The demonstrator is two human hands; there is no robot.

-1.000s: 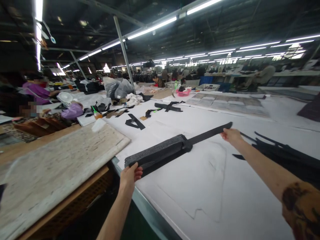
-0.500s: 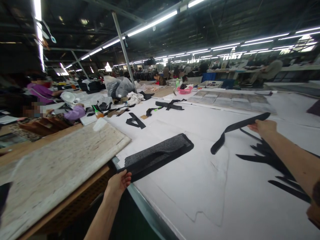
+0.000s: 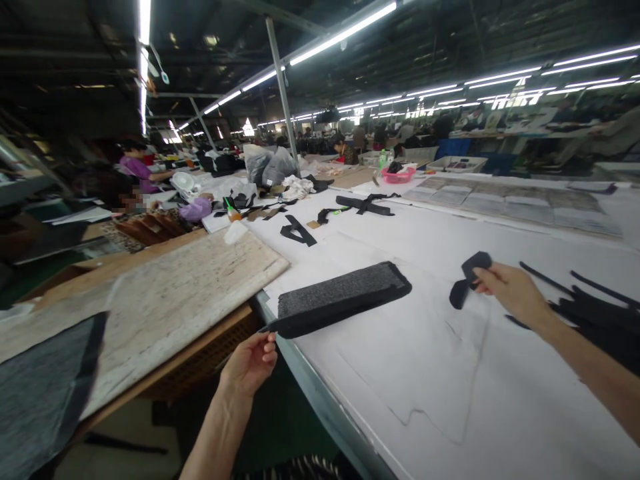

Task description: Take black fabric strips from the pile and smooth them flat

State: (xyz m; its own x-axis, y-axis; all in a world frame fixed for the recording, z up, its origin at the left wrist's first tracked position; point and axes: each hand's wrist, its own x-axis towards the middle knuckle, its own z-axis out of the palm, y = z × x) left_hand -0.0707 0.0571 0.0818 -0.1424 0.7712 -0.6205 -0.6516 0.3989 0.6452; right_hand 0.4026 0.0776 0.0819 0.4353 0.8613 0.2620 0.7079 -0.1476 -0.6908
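Observation:
A grey fabric panel (image 3: 330, 288) edged with black lies at the near left edge of the white table (image 3: 380, 373). My left hand (image 3: 251, 360) pinches the end of the black strip (image 3: 345, 315) running along the panel's front edge. Over the table to the right, my right hand (image 3: 505, 287) grips a short, bent black fabric strip (image 3: 467, 277) whose lower end hangs near the surface. Beyond that hand, several black strips (image 3: 590, 313) lie in a loose pile, partly covered by my right forearm.
Left of the table stands a mottled board (image 3: 200, 293) with another grey, black-edged panel (image 3: 50, 387) on it. Black scraps (image 3: 299, 231), a pink basket (image 3: 399, 175) and plastic bags (image 3: 273, 165) lie farther back. A co-worker in purple (image 3: 140, 172) sits at the left.
The view has swung left. The strip in my right hand, stretched out long before, is now bunched and bent. My left hand still holds the panel's strip end, and the raised strip now lies flatter.

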